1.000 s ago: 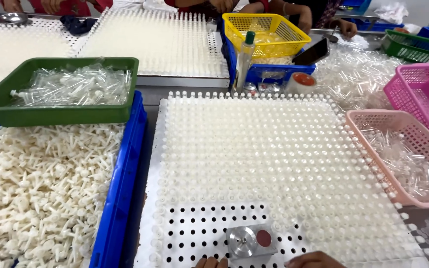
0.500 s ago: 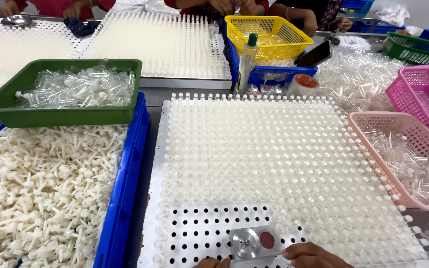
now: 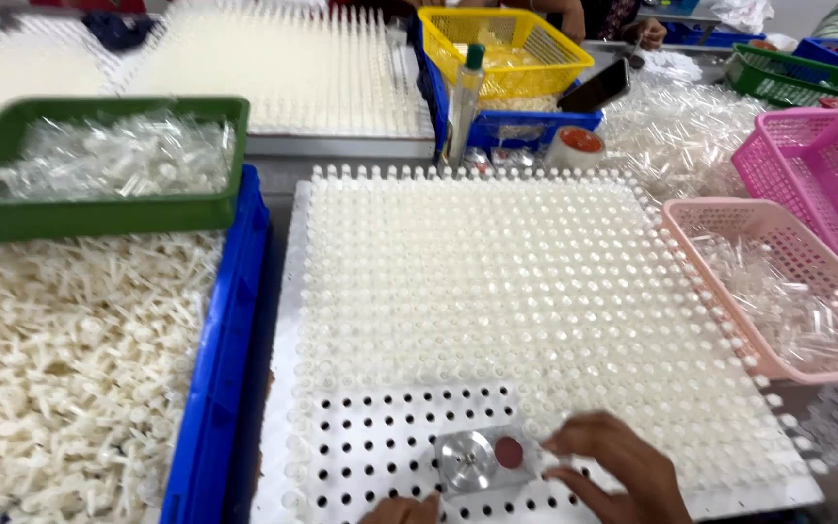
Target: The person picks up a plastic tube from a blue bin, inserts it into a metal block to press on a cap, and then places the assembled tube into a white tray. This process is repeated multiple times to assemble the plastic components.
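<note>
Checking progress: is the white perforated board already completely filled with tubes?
No: the white perforated board has empty holes in its near rows, around the metal block.

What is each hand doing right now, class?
Left hand: mostly out of view, fingertips touching the metal block; grip cannot be told.
Right hand: fingers curled, touching the block's right edge.

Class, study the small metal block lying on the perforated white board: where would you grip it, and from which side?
Probably grip the metal block by its two short ends, coming from above. It lies flat on the perforated board, so only its edges offer purchase. The right hand already touches its right end; the left hand sits by its near-left corner.
</note>
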